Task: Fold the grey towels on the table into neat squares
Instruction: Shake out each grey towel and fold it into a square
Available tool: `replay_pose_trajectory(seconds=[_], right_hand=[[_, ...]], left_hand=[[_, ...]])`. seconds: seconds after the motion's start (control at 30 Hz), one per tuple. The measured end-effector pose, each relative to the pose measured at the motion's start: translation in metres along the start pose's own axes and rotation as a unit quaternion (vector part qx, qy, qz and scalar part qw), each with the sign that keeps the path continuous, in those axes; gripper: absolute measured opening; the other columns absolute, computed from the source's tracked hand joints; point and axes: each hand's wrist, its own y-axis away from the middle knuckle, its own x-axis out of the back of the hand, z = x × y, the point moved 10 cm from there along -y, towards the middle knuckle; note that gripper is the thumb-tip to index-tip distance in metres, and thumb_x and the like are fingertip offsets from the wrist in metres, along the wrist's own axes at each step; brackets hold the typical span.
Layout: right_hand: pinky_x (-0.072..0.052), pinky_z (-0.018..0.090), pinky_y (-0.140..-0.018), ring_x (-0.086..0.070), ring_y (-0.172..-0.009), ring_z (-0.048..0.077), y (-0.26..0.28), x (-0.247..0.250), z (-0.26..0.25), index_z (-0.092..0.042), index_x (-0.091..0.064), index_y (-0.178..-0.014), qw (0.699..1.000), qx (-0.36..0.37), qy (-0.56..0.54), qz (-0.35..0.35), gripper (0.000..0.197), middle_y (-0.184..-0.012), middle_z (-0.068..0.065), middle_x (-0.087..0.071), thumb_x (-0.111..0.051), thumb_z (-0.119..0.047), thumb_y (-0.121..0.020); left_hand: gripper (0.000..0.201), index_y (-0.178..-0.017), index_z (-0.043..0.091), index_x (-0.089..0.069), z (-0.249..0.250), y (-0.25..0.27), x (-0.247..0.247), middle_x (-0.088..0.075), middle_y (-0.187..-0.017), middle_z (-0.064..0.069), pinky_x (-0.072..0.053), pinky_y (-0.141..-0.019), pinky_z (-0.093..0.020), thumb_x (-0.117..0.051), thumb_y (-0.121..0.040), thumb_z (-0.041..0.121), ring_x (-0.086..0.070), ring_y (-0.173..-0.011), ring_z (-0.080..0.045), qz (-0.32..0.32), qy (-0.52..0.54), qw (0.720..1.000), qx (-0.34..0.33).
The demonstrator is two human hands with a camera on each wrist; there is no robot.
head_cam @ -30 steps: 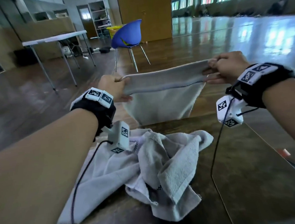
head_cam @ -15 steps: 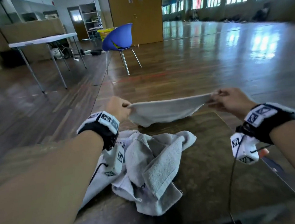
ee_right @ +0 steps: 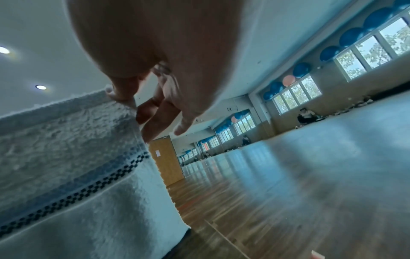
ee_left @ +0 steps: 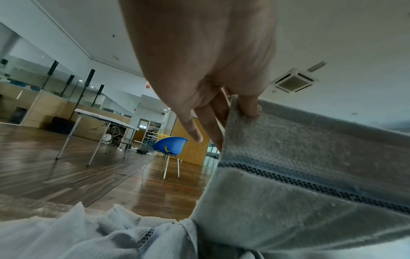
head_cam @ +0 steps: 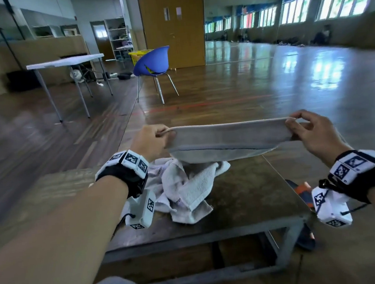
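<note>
Grey terry towel with a dark checked band (head_cam: 224, 138), the one in work, hangs stretched in the air between our two hands over the far edge of the dark worn tabletop (head_cam: 254, 192). Left hand (head_cam: 150, 141) pinches its left top corner, thumb over the hem in the left wrist view (ee_left: 248, 106); right hand (head_cam: 312, 131) pinches the right top corner likewise (ee_right: 121, 95). Both grips are narrow pinches on cloth, the other fingers loose behind it. The top edge is taut and level; the lower part sags toward the tabletop, and from the head view it appears doubled over once, though we cannot tell how squarely the layers match. Second item: a crumpled pale grey towel heap (head_cam: 186, 187) lies on the tabletop below and near the left wrist, untouched; whether it is one towel or two, we cannot tell. No finished square is visible anywhere on the tabletop. Judgement: task at an early stage. Left to do: lay the held towel flat, fold it down to a square, smooth it, then repeat for the heap. Orange-and-black object (head_cam: 299, 191) at the right tabletop edge, not identified.
</note>
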Motion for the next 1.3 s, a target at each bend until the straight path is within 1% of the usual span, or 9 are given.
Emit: replay_pose_trajectory(seconds=[0.17,0.3,0.43,0.67,0.77,0.87,0.97,1.13,1.3], right_hand=[[-0.056,0.035,-0.065,-0.068,-0.054,0.008,0.047,0.028,-0.017,-0.036,-0.067,-0.083,0.997,-0.027,-0.010,-0.078,0.014,-0.071,0.001,-0.072,-0.063,-0.033,-0.096],[-0.052,0.029,-0.052,-0.060,-0.054,0.011,0.083,0.025,0.001,-0.026,-0.070,-0.079,0.977,-0.093,-0.007,-0.190,0.017,-0.067,0.001,-0.067,-0.065,-0.026,-0.095],[-0.049,0.020,-0.047,-0.062,-0.052,0.009,0.111,0.013,0.031,-0.021,-0.075,-0.082,0.954,-0.137,0.013,-0.267,0.014,-0.066,-0.002,-0.069,-0.068,-0.029,-0.091],[-0.051,0.028,-0.060,-0.066,-0.068,0.015,0.095,-0.018,0.095,-0.018,-0.072,-0.079,0.975,-0.114,0.105,-0.160,0.018,-0.070,-0.006,-0.070,-0.068,-0.027,-0.094],[-0.049,0.033,-0.075,-0.066,-0.082,0.021,0.078,-0.034,0.119,-0.022,-0.071,-0.082,0.981,-0.100,0.141,-0.089,0.014,-0.082,-0.004,-0.071,-0.068,-0.030,-0.094],[-0.041,0.030,-0.075,-0.061,-0.082,0.023,0.059,-0.047,0.139,-0.025,-0.067,-0.082,0.983,-0.090,0.160,-0.017,0.013,-0.075,-0.010,-0.064,-0.067,-0.031,-0.094],[-0.038,0.027,-0.075,-0.058,-0.080,0.023,0.035,-0.062,0.159,-0.024,-0.065,-0.082,0.983,-0.089,0.154,0.036,0.013,-0.070,-0.015,-0.059,-0.065,-0.030,-0.095],[-0.044,0.030,-0.066,-0.060,-0.078,0.023,0.014,-0.117,0.193,-0.019,-0.068,-0.087,0.977,-0.069,0.193,-0.062,0.012,-0.079,-0.001,-0.068,-0.063,-0.027,-0.094],[-0.037,0.019,-0.056,-0.059,-0.073,0.014,0.027,-0.161,0.210,-0.024,-0.064,-0.080,0.955,-0.053,0.224,-0.188,0.014,-0.082,-0.004,-0.066,-0.066,-0.031,-0.093]], left_hand=[[0.025,-0.083,0.010,-0.072,0.028,0.048,-0.002,-0.072,-0.077,-0.015,-0.057,-0.073,-0.049,-0.064,-0.095,0.031,-0.066,-0.066,-0.028,-0.079,0.009,0.997,-0.015],[0.027,-0.085,0.010,-0.072,0.021,0.090,-0.032,-0.072,-0.085,-0.019,-0.058,-0.079,-0.047,-0.070,-0.089,0.037,-0.069,-0.076,-0.034,-0.240,-0.007,0.970,0.018],[0.024,-0.067,0.021,-0.073,0.003,0.127,-0.068,-0.069,-0.067,0.007,-0.056,-0.058,-0.024,-0.071,-0.089,0.031,-0.067,-0.064,-0.011,-0.359,0.047,0.929,0.074],[0.038,-0.056,0.016,-0.058,-0.037,0.085,-0.098,-0.054,-0.046,0.011,-0.037,-0.044,-0.011,-0.070,-0.091,0.027,-0.048,-0.039,0.000,-0.240,-0.019,0.967,0.086],[0.039,-0.071,-0.005,-0.060,-0.052,0.056,-0.112,-0.053,-0.062,-0.006,-0.035,-0.055,-0.024,-0.069,-0.091,0.027,-0.046,-0.055,-0.015,-0.143,-0.027,0.985,0.091],[0.042,-0.056,0.009,-0.047,-0.060,0.026,-0.130,-0.045,-0.057,-0.005,-0.035,-0.057,-0.031,-0.068,-0.090,0.022,-0.041,-0.058,-0.022,-0.060,-0.019,0.995,0.084],[0.025,-0.077,0.004,-0.068,-0.067,-0.005,-0.144,-0.069,-0.077,-0.016,-0.046,-0.070,-0.037,-0.066,-0.090,0.024,-0.060,-0.075,-0.030,0.006,0.005,0.997,0.076],[0.018,-0.090,0.007,-0.071,-0.092,-0.023,-0.195,-0.066,-0.074,-0.004,-0.039,-0.060,-0.018,-0.063,-0.094,0.023,-0.056,-0.068,-0.015,-0.056,-0.003,0.998,0.038],[0.016,-0.104,0.010,-0.076,-0.106,0.001,-0.225,-0.075,-0.100,-0.005,-0.049,-0.088,-0.033,-0.067,-0.091,0.015,-0.066,-0.095,-0.020,-0.174,-0.074,0.982,-0.024]])
